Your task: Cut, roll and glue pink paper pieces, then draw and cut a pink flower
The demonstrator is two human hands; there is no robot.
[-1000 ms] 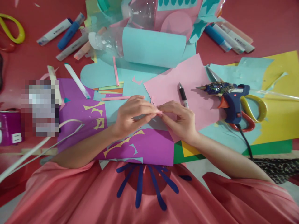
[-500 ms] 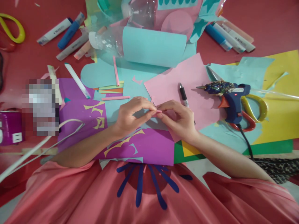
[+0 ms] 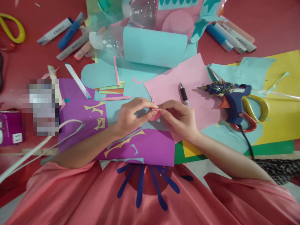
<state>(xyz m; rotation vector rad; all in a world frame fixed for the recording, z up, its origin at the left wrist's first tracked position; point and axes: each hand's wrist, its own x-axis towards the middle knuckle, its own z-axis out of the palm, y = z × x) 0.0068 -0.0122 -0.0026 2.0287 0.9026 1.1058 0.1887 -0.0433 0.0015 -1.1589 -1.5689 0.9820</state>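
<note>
Between my fingertips is a small piece of pink paper (image 3: 155, 116), with a flap of it hanging below the pinch. My left hand (image 3: 132, 114) is closed on its left side, thumb and index finger pressed together. My right hand (image 3: 180, 118) pinches the same piece from the right. Under both hands lie a light blue sheet (image 3: 131, 75) and a pink sheet (image 3: 171, 78). A black pen (image 3: 183, 93) rests on the pink sheet just beyond my right hand. Two thin pink paper strips, one of them a rolled-looking strip (image 3: 116, 71), lie beyond my left hand.
A blue glue gun (image 3: 237, 100) lies at the right over scissors (image 3: 264, 109) with yellow and red handles. At the back, a clear bottle wrapped in blue paper (image 3: 154, 47) lies on its side. Markers (image 3: 70, 31) lie at both sides. Purple paper (image 3: 154, 147) with yellow scraps is in front.
The pink paper has turned or opened between my fingers, and more of its face now hangs below them. My fingertips have shifted slightly; both arms stay in place.
</note>
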